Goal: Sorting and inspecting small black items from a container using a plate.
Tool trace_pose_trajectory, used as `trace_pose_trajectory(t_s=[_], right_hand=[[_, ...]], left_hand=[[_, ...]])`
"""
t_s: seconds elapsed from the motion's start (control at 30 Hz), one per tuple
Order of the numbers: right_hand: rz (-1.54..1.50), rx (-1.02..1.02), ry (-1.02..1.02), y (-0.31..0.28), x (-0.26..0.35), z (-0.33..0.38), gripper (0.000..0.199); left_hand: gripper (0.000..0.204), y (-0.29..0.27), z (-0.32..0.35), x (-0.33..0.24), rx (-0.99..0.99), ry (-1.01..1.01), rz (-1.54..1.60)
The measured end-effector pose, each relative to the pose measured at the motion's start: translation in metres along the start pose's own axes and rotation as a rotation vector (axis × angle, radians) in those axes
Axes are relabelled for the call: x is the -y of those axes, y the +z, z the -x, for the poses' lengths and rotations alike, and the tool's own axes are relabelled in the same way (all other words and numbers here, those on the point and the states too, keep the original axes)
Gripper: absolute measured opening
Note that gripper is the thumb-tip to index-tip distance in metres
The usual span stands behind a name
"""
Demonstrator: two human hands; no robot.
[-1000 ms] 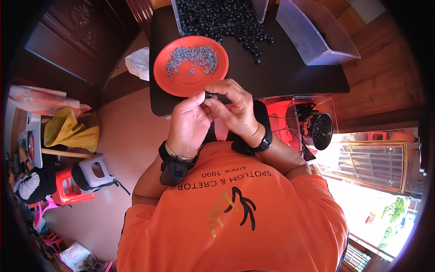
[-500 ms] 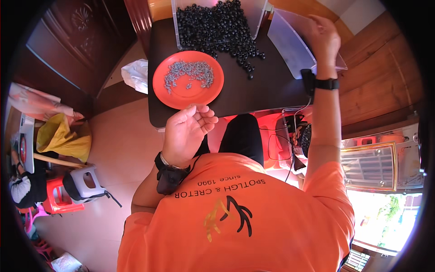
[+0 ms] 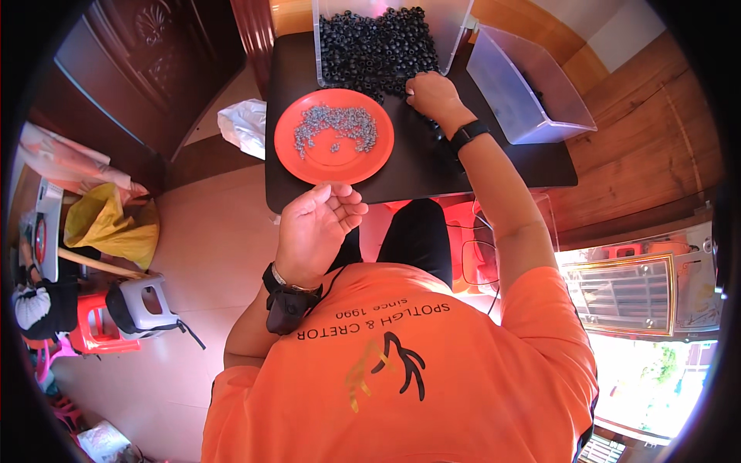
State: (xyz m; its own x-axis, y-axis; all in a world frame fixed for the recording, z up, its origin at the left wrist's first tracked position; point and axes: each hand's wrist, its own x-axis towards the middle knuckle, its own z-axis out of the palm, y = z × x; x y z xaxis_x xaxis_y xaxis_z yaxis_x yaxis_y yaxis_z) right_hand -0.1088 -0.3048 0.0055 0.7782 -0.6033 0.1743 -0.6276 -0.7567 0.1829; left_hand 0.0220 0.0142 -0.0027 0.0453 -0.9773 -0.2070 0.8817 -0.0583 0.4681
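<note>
My right hand (image 3: 436, 99) is among the small black round pieces (image 3: 378, 46) that spill from a clear plastic bin (image 3: 455, 38). Its fingers curl downward, and what lies under them is hidden. Just off the near rim of an orange-red plate (image 3: 336, 171), my left hand (image 3: 318, 231) is held palm up. Thumb and forefinger tips come together there, the other fingers bent; anything between the tips is too small to make out. Small silvery metal pieces (image 3: 340, 123) are scattered in an arc on the plate.
A second translucent bin (image 3: 502, 85) stands at the right of the dark table (image 3: 532, 166), with a few dark pieces inside. Left of the table is a white plastic bag (image 3: 243, 127). Stools (image 3: 147, 305) and a yellow bag (image 3: 112, 228) are farther left.
My right hand has moved left from over the translucent bin to the black pieces. My left hand stays by the plate in the same pose. The view has shifted slightly.
</note>
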Motion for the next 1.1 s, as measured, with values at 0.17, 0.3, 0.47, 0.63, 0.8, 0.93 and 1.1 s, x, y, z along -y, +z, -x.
trace_pose_trajectory(t_s=[0.17, 0.3, 0.47, 0.63, 0.8, 0.93, 1.1], right_hand=[[-0.524, -0.060, 0.022, -0.037, 0.020, 0.022, 0.021], [-1.462, 0.126, -0.012, -0.082, 0.064, 0.067, 0.021], [-1.707, 0.038, -0.167, -0.074, 0.110, 0.107, 0.025], [-1.859, 0.064, -0.097, -0.064, 0.137, 0.119, 0.029], [-1.871, -0.054, -0.224, -0.054, 0.146, 0.121, 0.028], [-1.856, -0.061, -0.187, -0.056, 0.149, 0.126, 0.027], [-1.715, -0.104, -0.193, -0.058, 0.147, 0.126, 0.029]], left_hand=[[0.026, 0.001, -0.002, 0.000, -0.002, 0.003, -0.045], [0.029, 0.003, -0.008, 0.000, -0.002, 0.021, -0.056], [0.031, 0.011, -0.018, 0.002, 0.068, 0.042, -0.091], [0.031, 0.010, -0.015, 0.007, 0.066, 0.044, -0.101], [0.029, 0.010, -0.012, 0.009, 0.074, 0.125, -0.143], [0.028, 0.004, -0.012, 0.009, 0.109, 0.158, -0.179], [0.025, 0.006, -0.008, 0.002, 0.117, 0.212, -0.296]])
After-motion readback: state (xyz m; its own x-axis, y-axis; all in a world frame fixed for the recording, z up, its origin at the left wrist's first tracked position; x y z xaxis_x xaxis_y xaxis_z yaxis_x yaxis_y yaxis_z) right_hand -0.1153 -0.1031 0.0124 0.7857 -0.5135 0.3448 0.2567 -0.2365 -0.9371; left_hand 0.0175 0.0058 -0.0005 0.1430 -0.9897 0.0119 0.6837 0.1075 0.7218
